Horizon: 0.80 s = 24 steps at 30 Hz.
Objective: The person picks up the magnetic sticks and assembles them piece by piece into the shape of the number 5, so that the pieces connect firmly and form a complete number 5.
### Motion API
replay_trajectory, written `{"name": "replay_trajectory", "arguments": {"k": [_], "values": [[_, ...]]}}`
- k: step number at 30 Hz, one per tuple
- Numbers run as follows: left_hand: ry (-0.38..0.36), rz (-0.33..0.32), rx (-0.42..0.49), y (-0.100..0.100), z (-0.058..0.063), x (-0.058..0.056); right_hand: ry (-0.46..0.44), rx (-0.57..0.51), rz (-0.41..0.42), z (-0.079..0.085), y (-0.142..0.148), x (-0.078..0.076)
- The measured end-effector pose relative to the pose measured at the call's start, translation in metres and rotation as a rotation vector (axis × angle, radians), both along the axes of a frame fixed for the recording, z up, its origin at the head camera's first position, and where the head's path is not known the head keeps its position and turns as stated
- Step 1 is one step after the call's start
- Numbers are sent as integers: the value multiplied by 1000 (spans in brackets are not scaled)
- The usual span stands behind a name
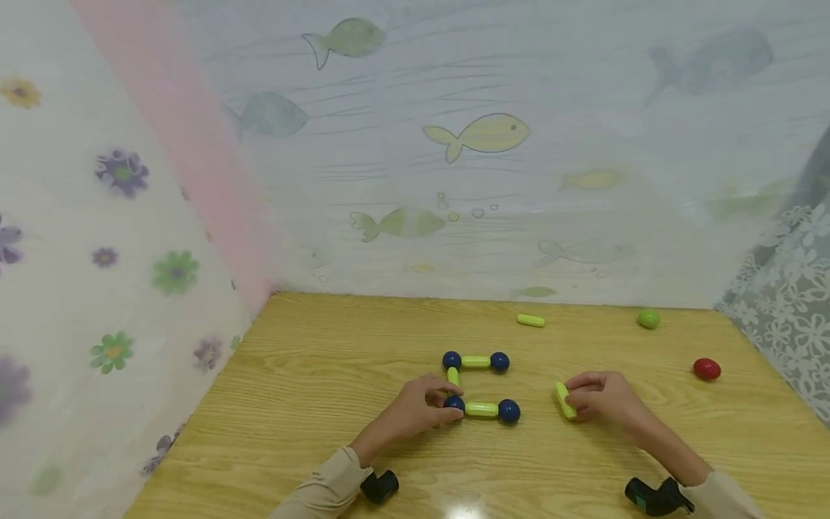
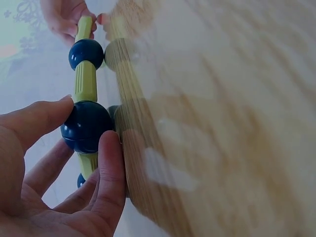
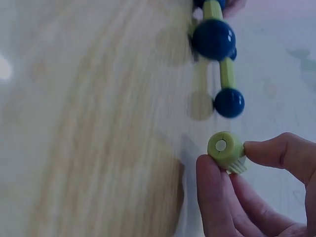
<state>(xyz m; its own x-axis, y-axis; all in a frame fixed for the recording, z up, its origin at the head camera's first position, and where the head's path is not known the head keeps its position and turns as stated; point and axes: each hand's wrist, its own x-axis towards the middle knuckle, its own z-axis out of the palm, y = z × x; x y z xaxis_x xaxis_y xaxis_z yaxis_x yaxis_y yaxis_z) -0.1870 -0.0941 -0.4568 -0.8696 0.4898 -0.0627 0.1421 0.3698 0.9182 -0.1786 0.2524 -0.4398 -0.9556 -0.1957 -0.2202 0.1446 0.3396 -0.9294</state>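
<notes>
On the wooden table, blue balls and yellow-green rods are joined in a C shape with its mouth to the right. Thumb and fingers of my left hand (image 1: 418, 409) pinch the near-left blue ball (image 2: 87, 127) of that shape. From it, a rod (image 1: 482, 410) runs right to another blue ball (image 1: 509, 411). The far arm of the shape has a rod (image 1: 476, 361) between two blue balls. To the right of the shape, my right hand (image 1: 603, 400) pinches a loose yellow-green rod (image 1: 562, 398), apart from the balls. A pale round disc shows in that rod's end (image 3: 220, 145) in the right wrist view.
Another yellow-green rod (image 1: 531, 321) lies near the back of the table (image 1: 311, 346). A green egg-shaped piece (image 1: 649, 318) and a red one (image 1: 707, 369) lie to the right. Patterned cloth walls (image 1: 480, 245) stand behind and beside the table.
</notes>
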Motion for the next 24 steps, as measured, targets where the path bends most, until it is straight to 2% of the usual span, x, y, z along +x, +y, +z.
{"name": "replay_trajectory", "arguments": {"k": [7, 13, 20, 24], "values": [[6, 2, 3, 1, -1, 1, -79, -81, 50, -3, -17, 15], [4, -2, 9, 0, -1, 1, -105, -124, 87, -4, -36, 29], [18, -2, -9, -1, -3, -1, -93, -120, 51, -5, -63, 42], [2, 0, 4, -1, 0, 1, -79, -96, 12, -5, -75, 46]]}}
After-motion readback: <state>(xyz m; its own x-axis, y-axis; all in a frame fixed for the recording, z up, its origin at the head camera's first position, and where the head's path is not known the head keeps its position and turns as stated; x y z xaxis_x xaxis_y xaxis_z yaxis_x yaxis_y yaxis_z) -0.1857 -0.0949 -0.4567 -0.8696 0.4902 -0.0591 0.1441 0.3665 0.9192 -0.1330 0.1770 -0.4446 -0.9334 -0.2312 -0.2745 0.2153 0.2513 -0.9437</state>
